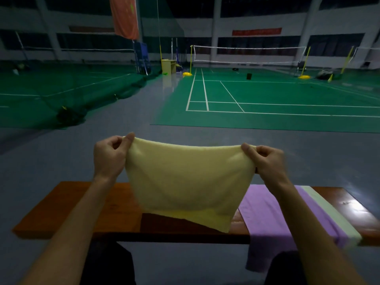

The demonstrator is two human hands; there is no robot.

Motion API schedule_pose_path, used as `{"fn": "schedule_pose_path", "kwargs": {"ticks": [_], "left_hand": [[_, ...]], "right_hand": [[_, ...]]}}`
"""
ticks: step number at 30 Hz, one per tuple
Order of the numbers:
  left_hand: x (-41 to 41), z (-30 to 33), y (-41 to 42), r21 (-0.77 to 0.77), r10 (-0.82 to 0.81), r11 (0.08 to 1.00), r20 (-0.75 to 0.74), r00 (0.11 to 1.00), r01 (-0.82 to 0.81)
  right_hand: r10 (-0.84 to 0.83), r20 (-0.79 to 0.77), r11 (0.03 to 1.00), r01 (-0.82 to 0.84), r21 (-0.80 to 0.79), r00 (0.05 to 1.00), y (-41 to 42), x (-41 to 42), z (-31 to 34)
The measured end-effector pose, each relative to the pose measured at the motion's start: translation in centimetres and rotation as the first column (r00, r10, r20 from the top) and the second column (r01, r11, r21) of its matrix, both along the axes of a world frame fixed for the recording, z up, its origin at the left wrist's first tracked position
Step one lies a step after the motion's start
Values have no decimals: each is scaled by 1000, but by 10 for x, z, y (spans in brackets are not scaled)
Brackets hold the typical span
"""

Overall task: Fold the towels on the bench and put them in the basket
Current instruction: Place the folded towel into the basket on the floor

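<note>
Head view. The left hand (110, 156) and the right hand (267, 161) each pinch 1 upper corner of a yellow towel (189, 182) between thumb and curled fingers, stretching its top edge into a shallow sag between them. The towel hangs in the air above the wooden bench (82, 204); its lower edge slopes down to a point on the right that lies close over the seat, though contact cannot be confirmed. It appears to be doubled already, since a brighter strip shows along the bottom, but the number of layers cannot be told. A purple towel (267, 212) lies flat across the right part of the bench and droops over the near edge; a pale green towel (329, 212) lies just beside it, touching along 1 long side. The basket is not in view. Behind the bench lie grey flooring and a green badminton court (267, 93) with its net (246, 54).

Judged risks:
1. Each grip is a fingertip pinch at a corner, so a quick shake or uneven pull could free 1 corner and drop the cloth onto the floor.
2. The slanted hem suggests misaligned layers; laying it down like this would probably give a crooked fold.
3. Lowering the towel rightward could overlap the purple towel and drag it further off the near edge, where much of it already overhangs.
</note>
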State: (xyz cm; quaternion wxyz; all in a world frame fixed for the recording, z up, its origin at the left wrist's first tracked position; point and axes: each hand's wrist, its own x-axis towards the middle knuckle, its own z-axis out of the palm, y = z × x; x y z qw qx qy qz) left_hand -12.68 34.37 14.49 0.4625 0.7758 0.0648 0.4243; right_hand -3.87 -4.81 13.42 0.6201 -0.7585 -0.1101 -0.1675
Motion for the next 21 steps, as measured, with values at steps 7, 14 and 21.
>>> {"fn": "schedule_pose_path", "kwargs": {"ticks": [7, 14, 21], "left_hand": [[-47, 9, -5, -223, -263, 939, 19, 965, 261], [-2, -48, 26, 25, -174, 982, -254, 951, 186], [77, -125, 47, 27, -43, 998, -414, 909, 59]], "right_hand": [[37, -4, 999, -37, 9, 999, -19, -33, 6], [22, -28, 990, -26, -142, 999, -7, 12, -47], [-128, -109, 931, 82, -357, 986, 37, 96, -132]]}}
